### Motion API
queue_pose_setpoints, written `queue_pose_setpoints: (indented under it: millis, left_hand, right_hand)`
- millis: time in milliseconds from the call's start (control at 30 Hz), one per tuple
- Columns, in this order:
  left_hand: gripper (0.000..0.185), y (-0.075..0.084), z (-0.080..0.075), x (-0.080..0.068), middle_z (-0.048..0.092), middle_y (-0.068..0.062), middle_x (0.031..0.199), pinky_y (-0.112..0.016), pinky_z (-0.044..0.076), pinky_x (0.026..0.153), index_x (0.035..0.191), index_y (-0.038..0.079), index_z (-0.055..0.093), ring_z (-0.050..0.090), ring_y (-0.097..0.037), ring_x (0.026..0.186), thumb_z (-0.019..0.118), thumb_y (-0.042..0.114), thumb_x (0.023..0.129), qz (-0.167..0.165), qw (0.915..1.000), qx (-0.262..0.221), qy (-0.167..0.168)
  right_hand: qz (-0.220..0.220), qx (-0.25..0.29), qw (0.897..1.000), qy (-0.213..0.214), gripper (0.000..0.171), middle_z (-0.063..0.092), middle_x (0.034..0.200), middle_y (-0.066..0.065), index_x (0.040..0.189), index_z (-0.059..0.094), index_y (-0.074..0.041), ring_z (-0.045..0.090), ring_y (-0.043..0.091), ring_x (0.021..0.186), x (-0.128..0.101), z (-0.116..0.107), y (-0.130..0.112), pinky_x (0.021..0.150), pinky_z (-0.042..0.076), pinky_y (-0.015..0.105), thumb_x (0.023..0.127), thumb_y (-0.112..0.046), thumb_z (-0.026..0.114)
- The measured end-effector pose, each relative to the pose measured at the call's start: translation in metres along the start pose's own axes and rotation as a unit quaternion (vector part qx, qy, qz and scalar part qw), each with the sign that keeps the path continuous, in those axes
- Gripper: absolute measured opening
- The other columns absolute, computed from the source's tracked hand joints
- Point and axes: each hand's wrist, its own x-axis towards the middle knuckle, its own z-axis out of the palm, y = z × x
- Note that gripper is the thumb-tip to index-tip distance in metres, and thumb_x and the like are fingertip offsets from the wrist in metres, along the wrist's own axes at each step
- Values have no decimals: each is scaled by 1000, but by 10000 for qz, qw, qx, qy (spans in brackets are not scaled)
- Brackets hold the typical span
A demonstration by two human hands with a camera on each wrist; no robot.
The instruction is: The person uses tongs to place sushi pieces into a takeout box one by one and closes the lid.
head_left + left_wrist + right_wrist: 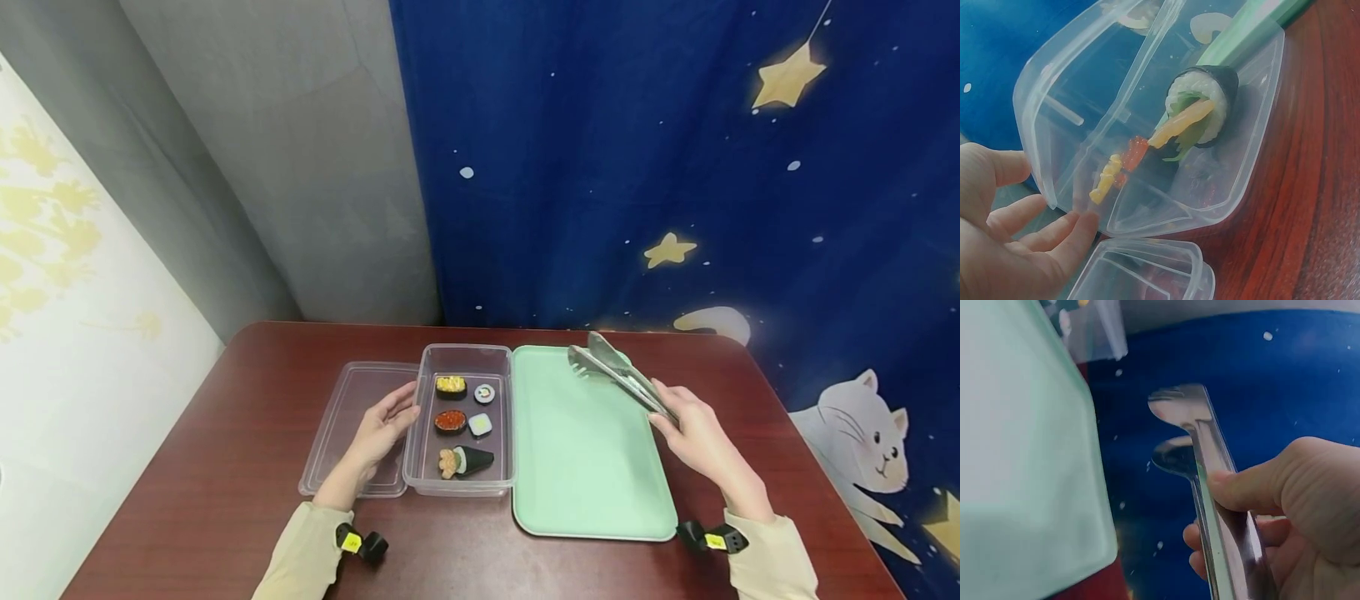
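Observation:
A clear plastic container (459, 485) holds several sushi pieces. The yellow-topped sushi (451, 384) lies at the back left, the red roe sushi (450, 421) below it, and two small rolls to their right. Nearest the front lies a cone-shaped hand roll (472, 460). My left hand (384, 427) is at the container's left wall, its loosely extended fingertips right at the side in the left wrist view. Over the right side of the green tray (592, 475), my right hand (697, 433) grips metal tongs (622, 377). The tong tips point to the tray's back, parted, with nothing between them.
Left of the container lies its clear lid (318, 467), partly beneath my left forearm. The tray stands directly against the container's right side. Both rest on a dark red-brown table (202, 467), with a blue starry curtain (562, 183) behind its back edge.

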Motion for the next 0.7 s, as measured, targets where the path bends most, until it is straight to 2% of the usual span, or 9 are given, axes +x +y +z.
queue_pose_setpoints:
  millis: [167,467,567,700]
  left_hand:
    - [51,-1,0,1,44,-24,138,-30,43,97,141,3,40,45,-32,125,56,9,93,-42,10000,41,35]
    - [51,0,0,0,44,-25,137,-27,45,94,141,2,39,45,-34,124,56,8,93,7,10000,-2,49]
    - [51,0,0,0,44,-25,137,-27,44,95,141,2,40,46,-33,124,56,8,93,-2,10000,-7,70]
    - [51,1,0,-1,44,-24,138,-27,44,95,141,3,39,45,-33,124,56,9,94,-32,10000,-9,46]
  right_hand:
    - [459,-129,9985,250,50,56,100,33,120,48,22,58,44,84,-13,1,11,69,47,54,77,8,68]
    - [1524,-303,9874,293,49,50,99,45,119,42,29,50,54,89,-29,11,30,74,42,61,81,6,61]
    - [1975,-304,9798,115,50,46,102,47,122,38,29,48,57,91,-33,16,33,76,41,62,83,4,59]
    - [2618,-308,9643,-234,54,41,109,46,127,32,28,45,59,97,-35,21,36,79,41,62,87,-1,55]
